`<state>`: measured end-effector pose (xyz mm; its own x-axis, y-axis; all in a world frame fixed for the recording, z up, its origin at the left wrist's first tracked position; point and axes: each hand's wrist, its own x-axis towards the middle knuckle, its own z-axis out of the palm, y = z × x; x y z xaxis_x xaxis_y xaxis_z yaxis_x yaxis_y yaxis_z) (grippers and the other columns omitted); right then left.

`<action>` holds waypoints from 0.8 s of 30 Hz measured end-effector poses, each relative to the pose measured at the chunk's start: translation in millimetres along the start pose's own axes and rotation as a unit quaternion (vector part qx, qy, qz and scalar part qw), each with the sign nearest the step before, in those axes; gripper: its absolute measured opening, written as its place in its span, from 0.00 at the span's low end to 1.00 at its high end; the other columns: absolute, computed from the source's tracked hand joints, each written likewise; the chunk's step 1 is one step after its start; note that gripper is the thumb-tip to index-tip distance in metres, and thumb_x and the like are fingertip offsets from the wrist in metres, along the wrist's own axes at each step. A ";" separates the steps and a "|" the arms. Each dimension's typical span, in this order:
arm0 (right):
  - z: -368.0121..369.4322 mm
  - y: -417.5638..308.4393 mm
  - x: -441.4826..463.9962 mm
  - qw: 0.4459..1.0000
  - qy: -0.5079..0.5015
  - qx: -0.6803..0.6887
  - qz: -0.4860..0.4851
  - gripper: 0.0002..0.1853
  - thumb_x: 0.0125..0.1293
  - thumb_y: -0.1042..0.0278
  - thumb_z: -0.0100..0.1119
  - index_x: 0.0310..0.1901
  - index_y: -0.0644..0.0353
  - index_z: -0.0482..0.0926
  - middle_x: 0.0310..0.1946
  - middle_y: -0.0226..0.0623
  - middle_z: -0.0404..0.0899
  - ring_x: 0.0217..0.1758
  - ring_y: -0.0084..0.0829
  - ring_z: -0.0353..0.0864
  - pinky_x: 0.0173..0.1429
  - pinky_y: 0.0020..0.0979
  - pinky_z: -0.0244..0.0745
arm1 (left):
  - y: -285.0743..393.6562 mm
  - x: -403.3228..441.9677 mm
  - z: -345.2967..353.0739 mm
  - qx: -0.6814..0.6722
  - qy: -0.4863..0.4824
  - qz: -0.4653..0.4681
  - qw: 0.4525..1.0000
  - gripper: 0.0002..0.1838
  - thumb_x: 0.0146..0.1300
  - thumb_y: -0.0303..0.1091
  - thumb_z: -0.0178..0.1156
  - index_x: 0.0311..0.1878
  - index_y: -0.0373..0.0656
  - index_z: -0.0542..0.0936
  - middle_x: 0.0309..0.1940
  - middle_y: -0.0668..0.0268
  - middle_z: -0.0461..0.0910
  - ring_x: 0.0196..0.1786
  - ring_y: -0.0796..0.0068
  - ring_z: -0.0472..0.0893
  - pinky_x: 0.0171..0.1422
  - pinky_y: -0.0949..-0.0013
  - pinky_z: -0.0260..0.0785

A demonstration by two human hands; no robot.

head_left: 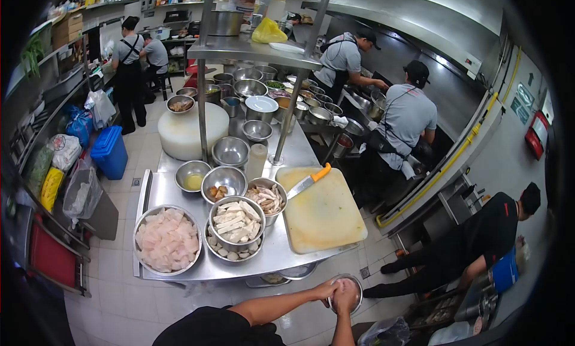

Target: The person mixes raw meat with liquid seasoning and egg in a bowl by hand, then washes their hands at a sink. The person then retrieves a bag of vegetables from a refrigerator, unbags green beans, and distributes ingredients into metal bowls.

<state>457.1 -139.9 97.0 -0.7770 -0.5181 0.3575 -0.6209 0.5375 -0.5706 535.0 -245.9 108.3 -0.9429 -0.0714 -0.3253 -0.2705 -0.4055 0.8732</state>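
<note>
Along the left side, a blue bin point(109, 154) stands on the tiled floor near a lined grey bin point(103, 217); farther back are 2 people, 1 standing point(127, 61) and 1 seated point(157, 55). On the steel table point(160, 193), from the left, come a wide bowl point(195, 259) heaped with pale pink slices, a round white block point(178, 133) behind it, and a bowl of white strips point(238, 248) set atop a bowl of round pale pieces point(234, 261). Next lies a cutting board point(323, 220) with an orange-handled knife point(308, 181) across its upper left edge. Beyond the table's near edge, the small steel bowl point(360, 290) with something pale pink inside is at the person's 2 hands. The left hand point(326, 291) is at the bowl's left side, the right hand point(345, 296) over its near part; fingertips of both are hidden, so I cannot tell whether either is closed on anything. Farther back, 2 people in grey shirts point(402, 118) stand at the range. At far right, a person in black point(488, 229) bends near a blue container point(504, 272).
</note>
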 end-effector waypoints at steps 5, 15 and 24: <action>-15.2 20.9 -3.0 0.926 -0.361 0.014 -0.112 0.09 0.51 0.70 0.62 0.36 0.58 0.83 0.40 0.41 0.82 0.48 0.44 0.79 0.57 0.39 0.70 | -43.3 22.5 -15.9 -0.064 0.030 -0.012 0.997 0.28 0.73 0.52 0.40 0.69 0.45 0.58 0.49 0.57 0.76 0.42 0.70 0.80 0.34 0.67 0.77; 26.4 50.3 -23.2 0.980 -0.181 -0.023 0.076 0.10 0.48 0.67 0.64 0.32 0.59 0.79 0.35 0.50 0.79 0.42 0.51 0.78 0.50 0.48 0.68 | -121.3 59.9 -23.0 0.053 -0.030 0.041 0.997 0.30 0.74 0.49 0.41 0.70 0.40 0.56 0.64 0.62 0.65 0.65 0.71 0.64 0.69 0.67 0.57; 80.3 127.4 -75.7 0.983 -0.164 -0.015 0.084 0.23 0.44 0.72 0.67 0.46 0.66 0.76 0.46 0.55 0.73 0.56 0.55 0.69 0.60 0.45 0.65 | -232.0 99.2 -45.3 -0.003 0.102 -0.001 0.995 0.30 0.74 0.51 0.41 0.68 0.38 0.59 0.58 0.60 0.70 0.61 0.72 0.67 0.67 0.69 0.59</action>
<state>445.2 -85.7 -62.1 -0.7964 -0.6047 -0.0001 -0.4940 0.6508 -0.5766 513.0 -200.2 -143.0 -0.8831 -0.2532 -0.3951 -0.2715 -0.4109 0.8703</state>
